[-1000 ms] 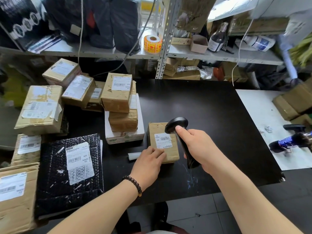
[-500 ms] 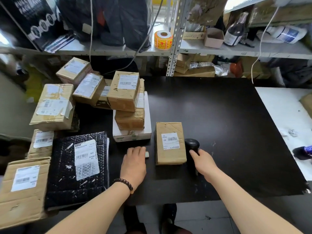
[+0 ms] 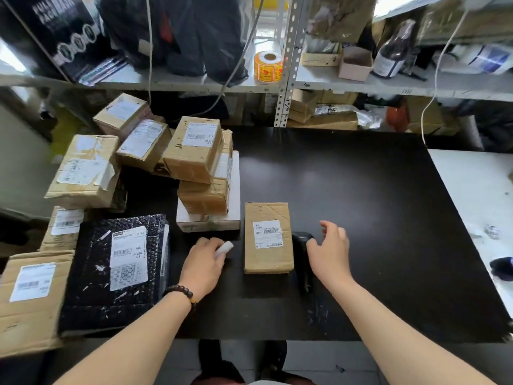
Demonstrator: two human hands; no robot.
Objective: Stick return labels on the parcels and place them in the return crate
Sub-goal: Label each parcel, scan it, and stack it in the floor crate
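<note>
Head view: left hand grip holds a white cylinder; right hand grip wide, by scanner beside parcel.

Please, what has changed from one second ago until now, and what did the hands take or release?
The right hand lowered the black scanner from above the brown parcel, laid it on the table at the parcel's right and let go; its fingers are spread. The left hand left the parcel, moved left and grips the small white cylinder. The parcel and the stacked boxes stayed put.
</note>
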